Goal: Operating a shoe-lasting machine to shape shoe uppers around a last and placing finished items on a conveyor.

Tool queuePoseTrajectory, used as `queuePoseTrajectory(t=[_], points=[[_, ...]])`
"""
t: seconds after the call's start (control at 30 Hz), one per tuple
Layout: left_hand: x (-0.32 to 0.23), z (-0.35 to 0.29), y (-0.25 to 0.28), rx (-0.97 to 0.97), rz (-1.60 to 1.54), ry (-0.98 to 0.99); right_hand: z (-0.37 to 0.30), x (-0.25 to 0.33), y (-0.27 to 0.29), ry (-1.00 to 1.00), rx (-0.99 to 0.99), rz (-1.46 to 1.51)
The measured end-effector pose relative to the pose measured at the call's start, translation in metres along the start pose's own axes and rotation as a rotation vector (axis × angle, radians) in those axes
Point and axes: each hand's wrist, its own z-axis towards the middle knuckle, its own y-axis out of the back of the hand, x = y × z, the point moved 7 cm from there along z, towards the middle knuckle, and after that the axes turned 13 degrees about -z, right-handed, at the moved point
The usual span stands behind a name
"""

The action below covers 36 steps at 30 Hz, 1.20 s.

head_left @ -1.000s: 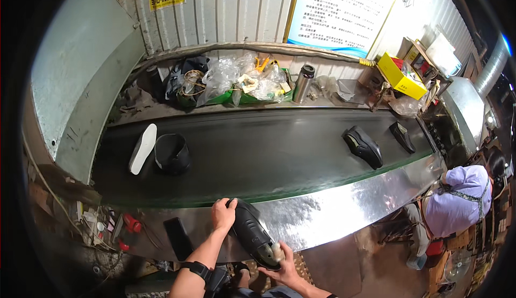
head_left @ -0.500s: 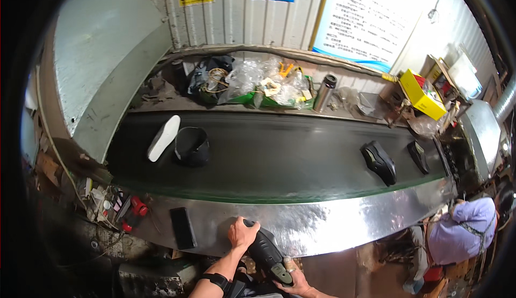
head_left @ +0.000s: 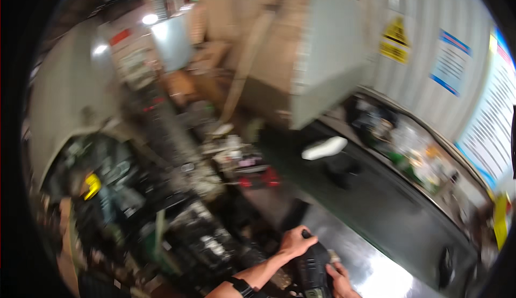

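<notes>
The dark conveyor belt (head_left: pixel 389 220) runs alongside the metal surface (head_left: pixel 333 227); at that surface's near edge, the black shoe (head_left: pixel 314 271) is best held steady. The left hand's (head_left: pixel 295 243) fingers are clamped on its far end, and firmness there should stop twisting. The right hand's (head_left: pixel 340 282) fingers lie along its right side by a blurred pale pad (head_left: pixel 334 256); whether they grip anything, I cannot tell. Light, even contact would suit.

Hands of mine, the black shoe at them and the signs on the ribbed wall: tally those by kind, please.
Hands: 2 (left hand, right hand)
Black shoe: 1
Wall signs: 3 (yellow sign, smaller blue-and-white notice, larger blue-and-white poster)
Total: 6
</notes>
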Motion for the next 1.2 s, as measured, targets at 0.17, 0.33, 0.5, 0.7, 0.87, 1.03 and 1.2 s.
queuePoseTrajectory(t=[0.17, 0.33, 0.5, 0.7, 0.87, 1.03, 1.2], points=[[-0.011, -0.064, 0.165, -0.378, -0.031, -0.036, -0.013, 0.048, -0.153, 0.293, 0.181, -0.330], [0.019, -0.173, 0.352, -0.751, -0.314, -0.074, -0.042, 0.018, -0.308, 0.247, 0.396, -0.252], [0.054, -0.313, 0.535, -1.572, 0.457, -0.323, -0.100, 0.004, -0.435, 0.113, 0.603, -0.093], [0.113, -0.327, 0.570, -1.334, 0.018, -0.273, -0.112, -0.022, -0.517, 0.103, 0.586, -0.103], [0.175, -0.379, 0.531, -0.987, -0.084, -0.152, -0.126, -0.019, -0.566, 0.084, 0.600, -0.116], [0.199, -0.376, 0.527, -0.824, -1.058, -0.291, -0.101, -0.047, -0.617, 0.005, 0.607, -0.074], [0.155, -0.338, 0.543, -0.936, -1.514, -0.090, -0.071, -0.070, -0.664, 0.019, 0.610, -0.013]])
